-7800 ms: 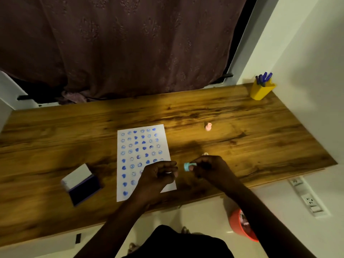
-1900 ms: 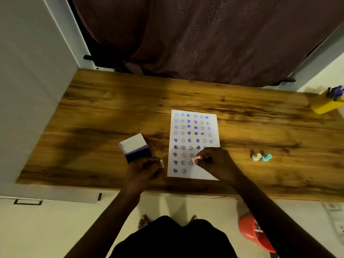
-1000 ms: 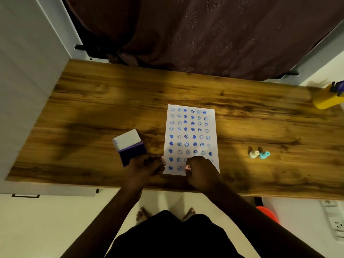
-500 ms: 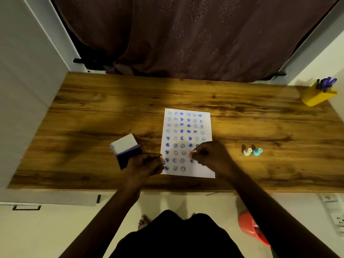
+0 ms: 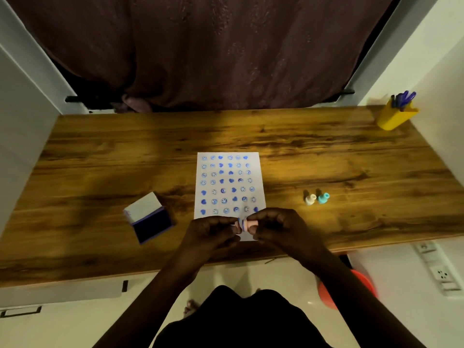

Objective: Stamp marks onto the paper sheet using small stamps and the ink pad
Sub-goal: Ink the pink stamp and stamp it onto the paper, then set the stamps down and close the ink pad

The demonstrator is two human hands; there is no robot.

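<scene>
Both hands [image 5: 247,229] on sideways pink stamp [image 5: 247,224]

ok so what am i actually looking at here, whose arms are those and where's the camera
No machine here: a person's two bare arms, filmed by one camera worn on their head, looking down. On the wooden desk lies a paper sheet covered in blue stamped faces and hearts. Left of it sits an open ink pad; right of it stand a cream stamp and a teal stamp. A yellow pen cup stands in the far right corner. The left hand and right hand together hold a small pink stamp above the sheet's near edge.
</scene>
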